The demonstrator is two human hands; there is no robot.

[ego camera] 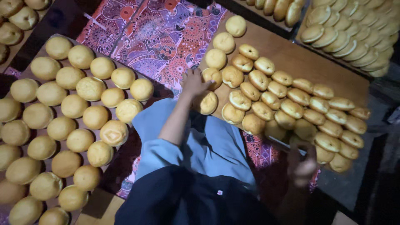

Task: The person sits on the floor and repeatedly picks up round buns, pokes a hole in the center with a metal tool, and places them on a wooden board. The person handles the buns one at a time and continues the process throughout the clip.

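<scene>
Two wooden boards carry most of what shows. The left board (95, 203) is covered with round, pale, domed buns set in loose rows. The right board (300, 58) holds flatter, browner buns packed in overlapping rows from its middle to its right edge. Its far-left corner has only a few loose round ones, and its far edge is bare wood. Between the boards lies a patterned cloth (158, 37) in purple and orange, and a further tray of stacked buns (354, 33) sits beyond the far-right corner (dim, but the stacking is plain).

The person sits between the boards, with a blue garment across the lap. The left hand (193, 83) reaches to the near-left edge of the right board. Its fingers are close together and laid against a small bun (213, 76), with another bun (207, 102) just below the wrist. Whether the fingers have closed round it or only touch it cannot be told. The right hand (303, 164) hangs by the near edge of the same board. It is blurred and dark, so its fingers cannot be read.

The step in hand looks like handling a single bun at the end of the packed rows. Moving it would call for a light, even hold, since the neighbours lean on one another.
</scene>
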